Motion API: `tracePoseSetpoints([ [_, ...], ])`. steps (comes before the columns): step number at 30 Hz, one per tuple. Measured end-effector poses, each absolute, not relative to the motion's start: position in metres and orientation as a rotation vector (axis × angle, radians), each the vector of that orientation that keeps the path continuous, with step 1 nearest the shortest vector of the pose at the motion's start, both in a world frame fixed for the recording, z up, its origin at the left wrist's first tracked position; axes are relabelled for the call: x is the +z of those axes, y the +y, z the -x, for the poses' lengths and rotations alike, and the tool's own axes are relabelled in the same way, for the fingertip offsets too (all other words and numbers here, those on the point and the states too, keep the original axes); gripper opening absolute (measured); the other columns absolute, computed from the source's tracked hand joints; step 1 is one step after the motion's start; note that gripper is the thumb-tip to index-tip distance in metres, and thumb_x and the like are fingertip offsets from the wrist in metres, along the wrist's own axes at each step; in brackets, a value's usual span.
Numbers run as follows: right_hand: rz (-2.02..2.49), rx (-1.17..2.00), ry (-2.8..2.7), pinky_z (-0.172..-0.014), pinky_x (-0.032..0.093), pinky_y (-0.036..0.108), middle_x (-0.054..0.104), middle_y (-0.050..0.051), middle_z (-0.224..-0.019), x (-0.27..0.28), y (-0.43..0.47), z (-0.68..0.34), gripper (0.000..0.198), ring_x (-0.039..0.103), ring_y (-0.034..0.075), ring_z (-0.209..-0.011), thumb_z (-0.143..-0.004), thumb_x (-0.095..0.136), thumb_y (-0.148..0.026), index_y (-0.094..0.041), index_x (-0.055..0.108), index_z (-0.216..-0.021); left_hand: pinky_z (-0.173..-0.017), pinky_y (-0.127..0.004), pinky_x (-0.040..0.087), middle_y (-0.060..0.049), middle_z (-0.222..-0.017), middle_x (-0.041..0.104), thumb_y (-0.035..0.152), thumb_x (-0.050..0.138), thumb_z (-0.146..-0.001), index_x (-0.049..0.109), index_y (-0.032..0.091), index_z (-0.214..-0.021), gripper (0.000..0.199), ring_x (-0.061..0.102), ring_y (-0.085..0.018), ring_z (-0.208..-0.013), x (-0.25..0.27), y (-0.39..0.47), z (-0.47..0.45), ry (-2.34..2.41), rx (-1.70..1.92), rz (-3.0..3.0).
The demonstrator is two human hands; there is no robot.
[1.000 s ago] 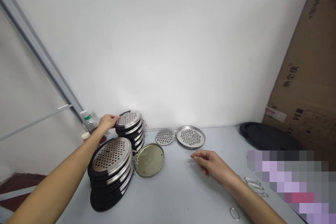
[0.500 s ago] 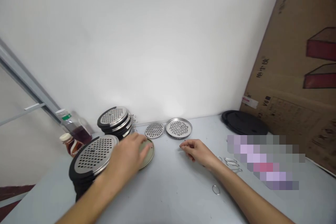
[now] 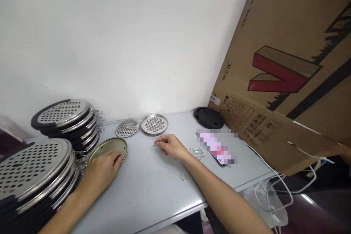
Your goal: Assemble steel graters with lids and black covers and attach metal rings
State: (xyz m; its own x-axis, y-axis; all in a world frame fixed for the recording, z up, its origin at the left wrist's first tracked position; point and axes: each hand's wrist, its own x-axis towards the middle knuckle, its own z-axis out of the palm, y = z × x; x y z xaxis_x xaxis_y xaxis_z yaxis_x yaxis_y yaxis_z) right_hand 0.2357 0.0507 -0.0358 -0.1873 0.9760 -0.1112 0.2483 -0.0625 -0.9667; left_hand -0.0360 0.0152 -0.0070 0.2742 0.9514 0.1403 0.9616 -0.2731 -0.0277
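Observation:
A shallow olive-green round lid [image 3: 108,145] with small dark holes near its rim lies left of centre. Over its near edge is my left hand [image 3: 102,168], fingers curled and thumb at the rim; the hand hides part of the lid. Further right, my right hand [image 3: 170,146] hovers just above the table with fingertips pinched together. Whatever they hold is too small to make out. Behind it are a silver rimmed grater disc [image 3: 154,124] and a flat perforated disc [image 3: 127,128]. Beside my right wrist lie several wire clips [image 3: 197,151] and a metal ring [image 3: 183,177].
Stacks of black-and-silver grater lids [image 3: 64,113] with wire clasps stand at the left, the nearer stack [image 3: 33,168] being larger. A black round lid [image 3: 208,117] and a blurred-out pinkish item [image 3: 216,146] lie right. A large cardboard box [image 3: 246,117] borders the table's right side.
My view has swung right, so everything sits further left and more of the box shows. My left hand has come down onto the olive-green lid's near edge. My right hand stays pinched.

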Motion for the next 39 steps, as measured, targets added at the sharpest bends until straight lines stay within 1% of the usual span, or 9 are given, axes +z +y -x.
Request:
tracePoseSetpoints([
  [3, 1.351, 1.298, -1.496, -0.046, 0.037, 0.021, 0.051, -0.005, -0.049, -0.038, 0.051, -0.236, 0.013, 0.045, 0.009, -0.043, -0.081, 0.06, -0.023, -0.015, 0.069, -0.087, -0.066, -0.035, 0.044, -0.005, -0.091, 0.071, 0.043, 0.042, -0.095, 0.067, 0.022, -0.09, 0.033, 0.067, -0.027, -0.079, -0.008, 0.01, 0.03, -1.808, -0.199, 2.439],
  [13, 1.346, 1.294, -1.507, -0.042, 0.035, 0.02, 0.049, -0.005, -0.053, -0.041, 0.049, -0.236, 0.018, 0.043, 0.009, -0.043, -0.081, 0.058, -0.028, -0.014, 0.066, -0.089, -0.059, -0.031, 0.037, -0.003, -0.074, 0.064, 0.019, 0.053, -0.084, 0.062, 0.019, -0.074, 0.014, 0.062, -0.021, -0.068, 0.0, 0.007, 0.027, -1.741, -0.32, 2.325],
  [20, 1.337, 1.233, -1.518, -0.042, 0.034, 0.022, 0.051, -0.004, -0.054, -0.046, 0.054, -0.243, 0.027, 0.044, 0.01, -0.042, -0.082, 0.058, -0.037, -0.014, 0.067, -0.094, -0.053, -0.031, 0.036, -0.001, -0.066, 0.055, 0.004, 0.053, -0.081, 0.053, 0.019, -0.068, 0.019, 0.054, -0.018, -0.061, -0.004, -0.034, -0.022, -1.079, -0.502, 2.532],
  [26, 1.413, 1.019, -1.743, -0.05, 0.037, 0.024, 0.055, -0.002, -0.052, -0.037, 0.048, -0.241, 0.034, 0.048, 0.013, -0.048, -0.085, 0.052, -0.043, -0.015, 0.068, -0.075, -0.054, -0.032, 0.043, -0.003, -0.076, 0.058, 0.011, 0.061, -0.079, 0.053, 0.016, -0.08, 0.009, 0.056, -0.02, -0.069, -0.028, -0.061, -0.07, -0.819, -0.343, 2.776],
  [30, 1.452, 0.834, -1.891, -0.056, 0.039, 0.025, 0.063, 0.002, -0.061, -0.032, 0.043, -0.236, 0.029, 0.053, 0.016, -0.057, -0.083, 0.052, -0.037, -0.016, 0.072, -0.077, -0.055, -0.032, 0.045, -0.003, -0.079, 0.061, 0.016, 0.061, -0.084, 0.056, 0.016, -0.082, 0.005, 0.058, -0.02, -0.071, -0.037, -0.066, -0.072, -0.925, -0.313, 2.848],
  [33, 1.48, 0.795, -1.935, -0.062, 0.041, 0.026, 0.067, 0.003, -0.067, -0.034, 0.042, -0.234, 0.025, 0.058, 0.017, -0.063, -0.081, 0.054, -0.03, -0.016, 0.074, -0.087, -0.063, -0.032, 0.048, -0.003, -0.081, 0.064, 0.039, 0.06, -0.089, 0.061, 0.019, -0.083, 0.021, 0.06, -0.021, -0.077, -0.029, -0.056, -0.061, -1.067, -0.383, 2.938],
  [35, 1.489, 0.779, -1.966, -0.066, 0.043, 0.027, 0.069, 0.004, -0.071, -0.035, 0.041, -0.234, 0.025, 0.061, 0.018, -0.066, -0.079, 0.056, -0.026, -0.016, 0.074, -0.092, -0.075, -0.032, 0.049, -0.002, -0.086, 0.066, 0.05, 0.058, -0.088, 0.065, 0.021, -0.088, 0.03, 0.061, -0.021, -0.086, -0.017, -0.037, -0.048, -1.267, -0.483, 2.949],
  [38, 1.47, 0.756, -2.038, -0.068, 0.043, 0.028, 0.071, 0.005, -0.076, -0.036, 0.04, -0.235, 0.027, 0.062, 0.019, -0.07, -0.078, 0.059, -0.024, -0.017, 0.074, -0.099, -0.096, -0.032, 0.042, -0.004, -0.11, 0.065, 0.042, 0.059, -0.089, 0.065, 0.024, -0.106, 0.025, 0.056, -0.021, -0.11, 0.0, 0.01, -0.025, -1.812, -0.527, 2.689],
  [39, 1.464, 0.753, -2.056, -0.068, 0.043, 0.029, 0.071, 0.005, -0.076, -0.036, 0.04, -0.235, 0.027, 0.062, 0.019, -0.07, -0.078, 0.059, -0.024, -0.017, 0.073, -0.1, -0.101, -0.035, 0.039, -0.009, -0.119, 0.061, 0.04, 0.059, -0.089, 0.062, 0.022, -0.113, 0.031, 0.052, -0.025, -0.117, 0.003, 0.028, -0.017, -1.947, -0.524, 2.569],
])
